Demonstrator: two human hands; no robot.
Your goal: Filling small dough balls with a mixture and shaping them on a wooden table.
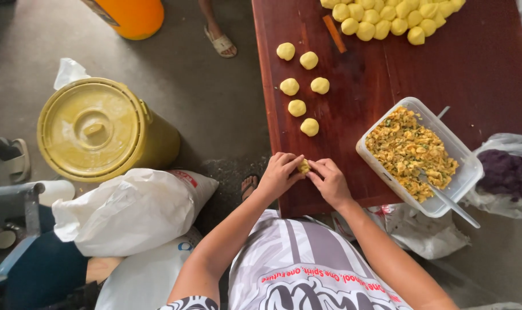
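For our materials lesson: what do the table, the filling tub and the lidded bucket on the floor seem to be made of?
Table: dark reddish wood, smooth, probably varnished; plank seams show.
Filling tub: clear plastic, translucent; the table shows through its rim.
Bucket: yellow plastic, likely moulded; dull, dusty lid with a raised handle.

This looks like a simple home or small food-making place, not a professional kitchen. A dark wooden table (387, 74) stands on a bare concrete floor (215, 97). On the table lie 6 dough balls (300, 86), a heap of more balls (393, 17) and a plastic tub (464, 172) of filling. Beside it stand a yellow lidded bucket (100, 132) and white sacks (129, 209).
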